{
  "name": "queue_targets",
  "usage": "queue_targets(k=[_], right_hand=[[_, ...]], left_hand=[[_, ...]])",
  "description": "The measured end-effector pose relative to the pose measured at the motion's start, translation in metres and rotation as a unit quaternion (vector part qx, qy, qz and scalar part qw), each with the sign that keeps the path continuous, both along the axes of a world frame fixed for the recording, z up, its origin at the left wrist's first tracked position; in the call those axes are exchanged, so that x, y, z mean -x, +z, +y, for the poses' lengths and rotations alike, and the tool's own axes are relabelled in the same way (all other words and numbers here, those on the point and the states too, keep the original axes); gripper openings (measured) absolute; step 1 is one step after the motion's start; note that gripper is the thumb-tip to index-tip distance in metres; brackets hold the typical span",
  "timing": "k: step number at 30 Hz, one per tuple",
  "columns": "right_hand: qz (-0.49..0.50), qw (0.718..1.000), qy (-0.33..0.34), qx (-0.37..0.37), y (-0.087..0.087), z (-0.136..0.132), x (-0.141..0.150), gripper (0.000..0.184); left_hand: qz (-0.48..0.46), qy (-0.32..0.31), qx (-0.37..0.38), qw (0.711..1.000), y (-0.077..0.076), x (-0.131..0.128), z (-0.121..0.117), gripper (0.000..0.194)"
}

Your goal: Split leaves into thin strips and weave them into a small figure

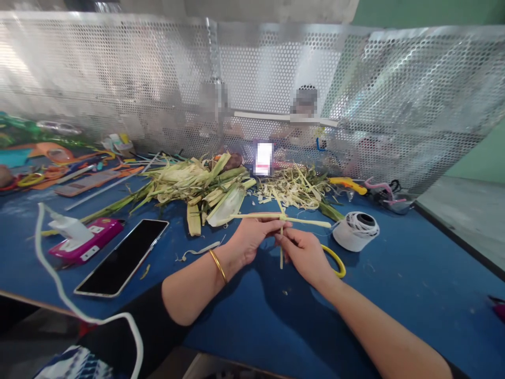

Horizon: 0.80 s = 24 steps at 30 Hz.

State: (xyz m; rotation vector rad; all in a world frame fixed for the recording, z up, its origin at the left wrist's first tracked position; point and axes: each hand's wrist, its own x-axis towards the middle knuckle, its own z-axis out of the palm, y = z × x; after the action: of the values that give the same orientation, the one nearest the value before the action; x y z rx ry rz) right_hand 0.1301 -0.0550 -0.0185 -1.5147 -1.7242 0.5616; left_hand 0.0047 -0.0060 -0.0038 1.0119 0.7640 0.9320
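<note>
A small cross of pale green plant strips (pixel 310 222) is held over the blue table. One long strip runs left to right and a thinner one crosses it. My left hand (pixel 250 239) pinches the cross near its centre, thumb on top. My right hand (pixel 305 252) closes its fingertips just below the crossing, at the downward strip; part of its grip is hidden. Beside my right hand lies a yellow loop handle (pixel 340 261), partly covered by the hand. To the right stands a white spool of thread (pixel 349 239).
Behind my hands lie a heap of green stalks and husks (pixel 185 181) and shredded plant scraps (pixel 295 187). A black phone (pixel 122 258), a magenta power strip (pixel 108 231) and a white cable (pixel 59 279) are at left. A perforated metal screen (pixel 256 68) borders the table's far side.
</note>
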Motion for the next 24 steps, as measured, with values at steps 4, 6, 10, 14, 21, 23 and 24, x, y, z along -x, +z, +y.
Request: queue_targets(k=[4,6,10,14,21,23,24], right_hand=[[0.041,0.998,0.020,0.044,0.006,-0.003,0.000,0.031],[0.072,0.994,0.030,0.075,0.008,-0.004,0.001,0.027],[0.069,0.993,0.049,0.087,0.009,-0.006,0.001,0.028],[-0.090,0.992,0.007,-0.086,0.014,-0.007,-0.008,0.035],[-0.266,0.935,-0.062,-0.226,0.016,0.002,-0.028,0.021],[-0.241,0.957,-0.021,-0.161,0.012,0.004,-0.027,0.024],[-0.230,0.963,-0.013,-0.140,0.011,0.004,-0.025,0.025]], left_hand=[[-0.013,0.018,0.029,0.999,0.002,-0.001,-0.002,0.013],[-0.012,0.024,0.043,0.999,0.004,-0.001,-0.003,0.014],[-0.003,0.025,0.048,0.999,0.006,-0.002,-0.004,0.013],[-0.002,0.026,0.037,0.999,0.007,0.002,0.000,0.007],[0.017,0.003,0.057,0.998,0.012,0.007,0.001,0.010],[0.021,0.004,0.061,0.998,0.011,0.006,0.001,0.017],[0.029,0.006,0.055,0.998,0.010,0.006,0.001,0.019]])
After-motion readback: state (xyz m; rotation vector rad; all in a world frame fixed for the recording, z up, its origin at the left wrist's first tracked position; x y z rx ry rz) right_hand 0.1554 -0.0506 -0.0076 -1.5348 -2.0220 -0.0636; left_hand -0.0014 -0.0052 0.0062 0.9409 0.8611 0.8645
